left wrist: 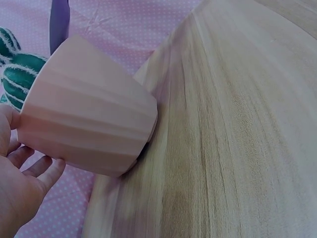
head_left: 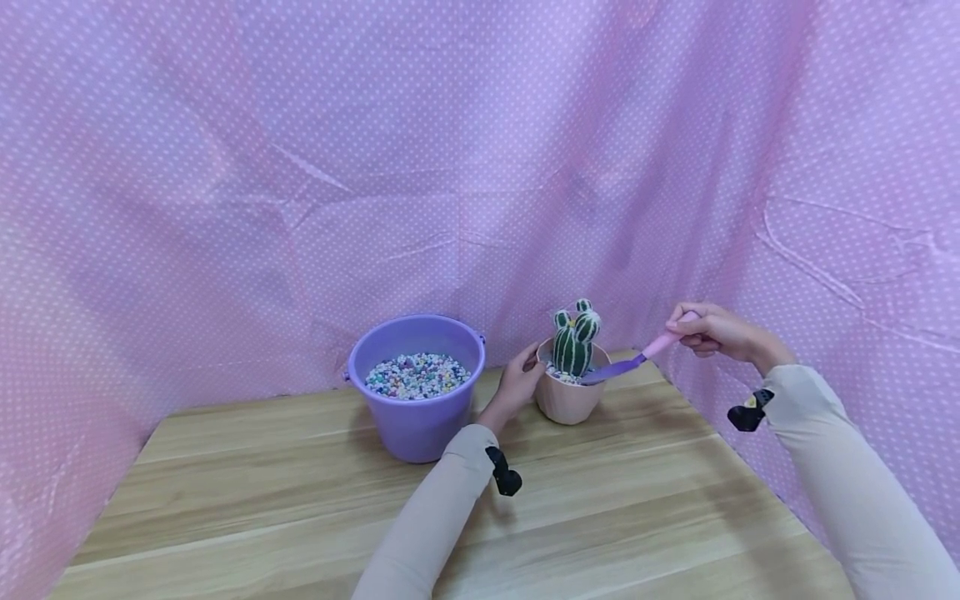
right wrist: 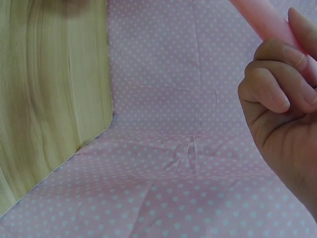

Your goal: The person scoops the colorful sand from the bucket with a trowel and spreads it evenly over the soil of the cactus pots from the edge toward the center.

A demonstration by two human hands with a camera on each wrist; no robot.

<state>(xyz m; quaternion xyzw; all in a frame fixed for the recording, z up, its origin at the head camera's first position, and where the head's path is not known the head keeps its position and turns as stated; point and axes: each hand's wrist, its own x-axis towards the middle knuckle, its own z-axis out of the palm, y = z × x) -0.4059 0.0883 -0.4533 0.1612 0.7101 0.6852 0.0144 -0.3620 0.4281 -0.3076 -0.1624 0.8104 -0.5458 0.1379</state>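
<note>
A pale pink flowerpot [head_left: 567, 404] stands on the table with a knitted-looking green cactus [head_left: 573, 350] and small beads [head_left: 564, 377] inside. My left hand [head_left: 519, 379] grips the pot's left rim; in the left wrist view, its fingertips [left wrist: 58, 162] lie against the outer wall. With curled fingers, my right hand [head_left: 712, 329] holds a small trowel [head_left: 663, 343] by its pink handle. The trowel's purple blade reaches over the right rim, its tip down by the beads beside the cactus. Only the pink handle [right wrist: 265, 21] shows in the right wrist view.
Left of the pot stands a purple bucket [head_left: 416, 429] partly filled with multicoloured beads [head_left: 417, 377]. Both are near the back edge of the wooden table [head_left: 285, 500]. Pink dotted cloth [head_left: 465, 167] hangs behind and along the sides.
</note>
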